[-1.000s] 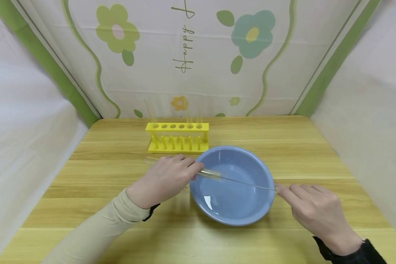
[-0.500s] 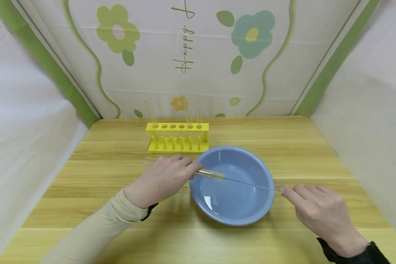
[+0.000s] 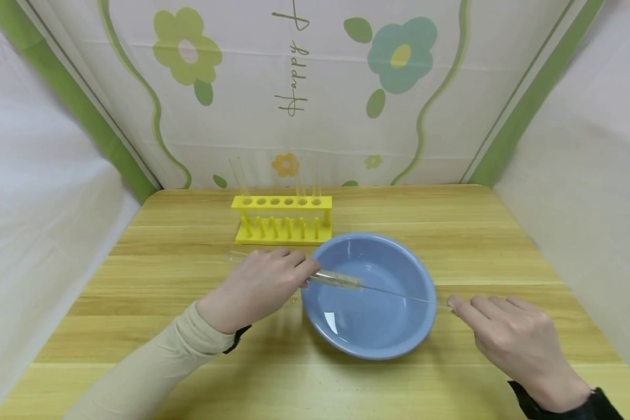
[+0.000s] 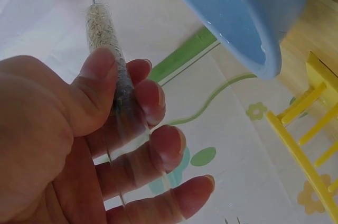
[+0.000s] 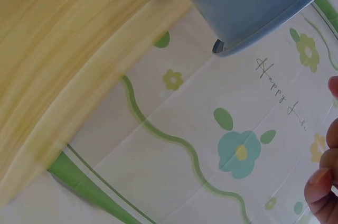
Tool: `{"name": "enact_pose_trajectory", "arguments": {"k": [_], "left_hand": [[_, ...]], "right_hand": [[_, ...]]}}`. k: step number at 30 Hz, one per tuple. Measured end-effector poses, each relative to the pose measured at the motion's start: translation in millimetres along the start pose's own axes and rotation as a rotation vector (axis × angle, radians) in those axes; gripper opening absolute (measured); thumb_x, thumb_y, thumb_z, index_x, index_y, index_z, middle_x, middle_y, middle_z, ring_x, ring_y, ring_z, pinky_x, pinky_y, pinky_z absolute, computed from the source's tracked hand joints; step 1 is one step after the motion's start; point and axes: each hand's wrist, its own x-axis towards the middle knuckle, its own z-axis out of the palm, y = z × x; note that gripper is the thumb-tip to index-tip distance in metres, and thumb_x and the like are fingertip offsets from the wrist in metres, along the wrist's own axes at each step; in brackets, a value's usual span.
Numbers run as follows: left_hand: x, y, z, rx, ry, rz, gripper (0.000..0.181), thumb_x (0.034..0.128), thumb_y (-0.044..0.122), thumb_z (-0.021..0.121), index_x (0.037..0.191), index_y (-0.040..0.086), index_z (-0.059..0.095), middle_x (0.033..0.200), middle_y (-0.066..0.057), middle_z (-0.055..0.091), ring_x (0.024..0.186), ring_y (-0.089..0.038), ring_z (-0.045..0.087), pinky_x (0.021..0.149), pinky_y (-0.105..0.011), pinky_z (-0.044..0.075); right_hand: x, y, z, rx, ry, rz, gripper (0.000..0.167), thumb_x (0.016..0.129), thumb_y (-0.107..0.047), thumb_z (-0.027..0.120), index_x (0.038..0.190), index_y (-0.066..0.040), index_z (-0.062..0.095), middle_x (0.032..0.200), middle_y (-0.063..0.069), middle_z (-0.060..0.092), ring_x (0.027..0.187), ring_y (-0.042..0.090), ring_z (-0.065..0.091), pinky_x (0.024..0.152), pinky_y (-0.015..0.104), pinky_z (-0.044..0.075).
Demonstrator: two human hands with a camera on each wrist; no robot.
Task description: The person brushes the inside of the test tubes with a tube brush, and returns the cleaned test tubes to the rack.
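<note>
My left hand (image 3: pixel 262 286) grips a clear glass test tube (image 3: pixel 234 256) held aslant over the left rim of a blue basin (image 3: pixel 370 354). In the left wrist view, the thumb and curled fingers wrap the tube, and pale brush bristles (image 4: pixel 101 28) fill its mouth end. A thin wire handle (image 3: pixel 396 293) runs from these bristles across the basin. At the right, my right hand (image 3: pixel 511 338) pinches the far end of this test tube brush, just beyond the basin's rim. The right wrist view shows only some curled fingers (image 5: pixel 322 187) at its edge.
Behind the basin's left side stands a yellow test tube rack (image 3: pixel 283 240), with a leaning test tube (image 3: pixel 238 176) at its left end and two more at its right. Small drops (image 3: pixel 294 300) lie on the wooden table (image 3: pixel 152 280). A flowered cloth (image 3: pixel 325 128) hangs behind.
My right hand has shifted a little to the right, drawing the brush wire with it. The bristles have come toward the tube's mouth. My left hand has moved slightly left.
</note>
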Motion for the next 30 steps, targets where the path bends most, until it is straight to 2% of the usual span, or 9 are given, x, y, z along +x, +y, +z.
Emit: {"name": "enact_pose_trajectory", "arguments": {"k": [5, 10, 13, 16, 19, 21, 23, 27, 30], "left_hand": [[-0.8, 1.4, 0.6, 0.007, 0.028, 0.010, 0.033, 0.0782, 0.022, 0.085, 0.103, 0.010, 0.066, 0.081, -0.002, 0.065, 0.066, -0.018, 0.062, 0.048, -0.027, 0.050], [-0.6, 1.7, 0.8, 0.004, 0.026, 0.010, 0.033, 0.0779, 0.021, 0.085, 0.104, 0.010, 0.067, 0.082, -0.002, 0.065, 0.067, -0.018, 0.062, 0.049, -0.027, 0.051], [0.2, 2.2, -0.1, 0.014, 0.037, 0.020, 0.033, 0.0782, 0.020, 0.085, 0.104, 0.010, 0.067, 0.082, -0.002, 0.065, 0.067, -0.018, 0.062, 0.049, -0.027, 0.051], [0.9, 2.6, -0.6, 0.036, 0.064, 0.034, 0.028, 0.0805, 0.015, 0.083, 0.102, 0.009, 0.066, 0.080, -0.002, 0.064, 0.064, -0.017, 0.060, 0.049, -0.026, 0.050], [1.4, 3.1, -1.1, 0.069, 0.098, 0.045, 0.021, 0.0838, 0.008, 0.079, 0.100, 0.008, 0.065, 0.078, -0.002, 0.062, 0.063, -0.017, 0.059, 0.050, -0.026, 0.049], [1.5, 3.5, -1.5, 0.089, 0.121, 0.056, 0.018, 0.0847, 0.005, 0.076, 0.099, 0.007, 0.065, 0.077, -0.002, 0.062, 0.063, -0.017, 0.059, 0.050, -0.026, 0.049], [1.6, 4.2, -2.2, 0.106, 0.143, 0.070, 0.018, 0.0845, 0.002, 0.075, 0.100, 0.007, 0.065, 0.078, -0.002, 0.062, 0.064, -0.017, 0.060, 0.052, -0.026, 0.050], [2.0, 5.6, -2.9, 0.127, 0.179, 0.102, 0.019, 0.0842, -0.003, 0.070, 0.101, 0.005, 0.065, 0.079, -0.003, 0.062, 0.068, -0.018, 0.063, 0.056, -0.027, 0.054], [2.4, 6.6, -3.1, 0.144, 0.187, 0.116, 0.019, 0.0844, -0.005, 0.066, 0.101, 0.004, 0.065, 0.079, -0.003, 0.061, 0.069, -0.018, 0.063, 0.059, -0.029, 0.056]], "right_hand": [[-2.5, 0, -1, -0.003, -0.004, -0.002, 0.028, 0.102, -0.012, 0.051, 0.080, -0.004, 0.065, 0.056, -0.006, 0.018, 0.049, 0.005, 0.007, 0.043, 0.021, 0.003], [0.3, -1, -2, 0.000, 0.009, -0.001, 0.029, 0.103, -0.013, 0.050, 0.079, -0.005, 0.064, 0.056, -0.006, 0.018, 0.049, 0.005, 0.006, 0.043, 0.021, 0.002], [1.4, -2, -5, 0.023, -0.004, 0.025, 0.031, 0.104, -0.016, 0.049, 0.080, -0.007, 0.065, 0.056, -0.007, 0.018, 0.049, 0.004, 0.007, 0.042, 0.020, 0.002], [-0.5, -3, -9, 0.098, -0.063, 0.085, 0.034, 0.106, -0.018, 0.045, 0.083, -0.011, 0.068, 0.051, -0.010, 0.028, 0.043, 0.002, 0.013, 0.038, 0.016, 0.007], [-5.1, -4, -10, 0.208, -0.138, 0.150, 0.039, 0.108, -0.022, 0.041, 0.085, -0.013, 0.072, 0.054, -0.009, 0.053, 0.037, 0.003, 0.038, 0.034, 0.012, 0.024], [-8.6, -4, -10, 0.283, -0.178, 0.190, 0.043, 0.108, -0.025, 0.040, 0.083, -0.012, 0.072, 0.064, -0.007, 0.066, 0.045, 0.006, 0.056, 0.037, 0.013, 0.036], [-12.3, -3, -11, 0.351, -0.215, 0.233, 0.044, 0.108, -0.029, 0.040, 0.085, -0.012, 0.072, 0.071, -0.007, 0.069, 0.055, 0.005, 0.064, 0.043, 0.014, 0.044], [-17.8, -2, -13, 0.450, -0.285, 0.300, 0.041, 0.108, -0.034, 0.039, 0.088, -0.014, 0.070, 0.075, -0.014, 0.066, 0.065, -0.002, 0.062, 0.053, 0.013, 0.047], [-19.4, -2, -15, 0.494, -0.341, 0.316, 0.039, 0.107, -0.035, 0.037, 0.090, -0.018, 0.068, 0.078, -0.018, 0.064, 0.067, -0.004, 0.058, 0.057, 0.012, 0.046]]}}
